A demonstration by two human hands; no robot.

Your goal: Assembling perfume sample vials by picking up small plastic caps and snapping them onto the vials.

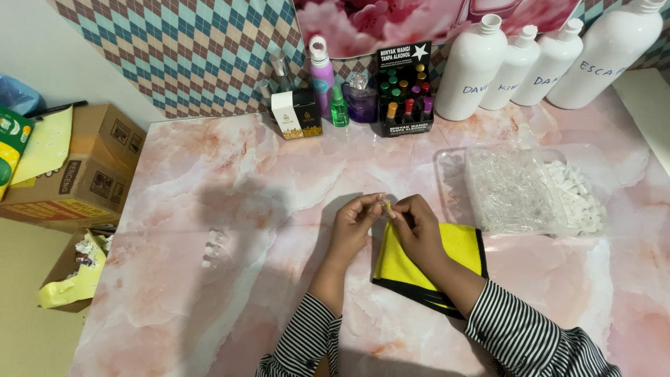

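Pinching a tiny clear vial [383, 202] between them, the left hand [351, 225] and right hand [417, 230] meet above the pink marble table [209, 181], fingertips closed on it. Under the right wrist lies a yellow cloth [408, 269]. Right of it sits a clear tray [520, 188] of vials and white caps. Four small vials [215, 250] stand to the left.

I see both forearms come up from the bottom edge in black-and-white striped sleeves, angled toward each other. My left hand [351, 225] and right hand [417, 227] meet at the fingertips, near the centre of the view. On each, the thumb and forefinger are pinched together, the other fingers curled loosely. The 2 wrists are bare and well apart.
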